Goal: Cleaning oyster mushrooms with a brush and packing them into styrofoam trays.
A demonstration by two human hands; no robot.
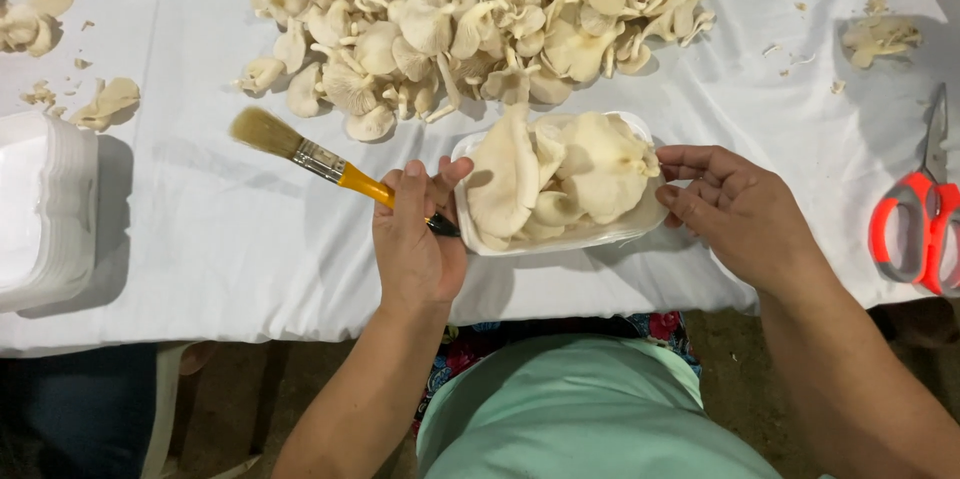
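Holding a paintbrush in the left hand, fingers curled tight round the yellow handle, bristles pointing up and away to the left above the white-clothed desk. Touching the left rim of a white foam tray with the thumb of that same hand. Steadying the tray's right edge with the right hand, fingers bent and loosely parted, tips against the rim, gripping nothing else. Sitting near the desk's front edge between both hands, the tray heaped with pale oyster mushrooms. Lying just beyond it, a large loose mushroom pile. Stacked at far left, more white trays. Resting at far right, orange-handled scissors.
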